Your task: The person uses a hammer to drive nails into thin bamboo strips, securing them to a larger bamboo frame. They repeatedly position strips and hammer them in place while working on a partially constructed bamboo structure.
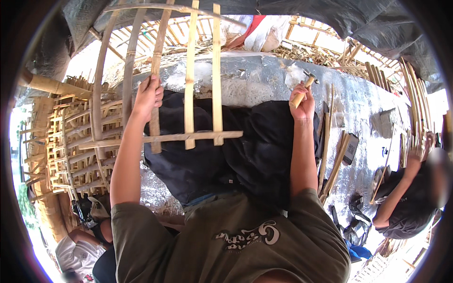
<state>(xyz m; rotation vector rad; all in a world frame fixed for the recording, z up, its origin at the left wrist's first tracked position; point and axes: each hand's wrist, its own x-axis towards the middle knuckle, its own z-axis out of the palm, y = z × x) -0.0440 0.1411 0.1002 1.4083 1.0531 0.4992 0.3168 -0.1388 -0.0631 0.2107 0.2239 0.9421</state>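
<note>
My left hand (148, 96) grips one upright slat of a bamboo frame (189, 85), made of several pale slats nailed to a cross slat (165, 138) and a curved top piece. The frame stands over a black cloth (245, 146) spread on the workbench (368, 113). My right hand (303, 104) is shut on the wooden handle of a small hammer (306, 85), raised above the cloth to the right of the frame, its metal head pointing away from me.
Loose bamboo strips (332, 160) and a dark flat block (351, 148) lie right of the cloth. Finished bamboo frames (71, 141) are stacked at the left. Another person (410, 198) in dark clothes works at the right; someone in white (78, 252) is at the lower left.
</note>
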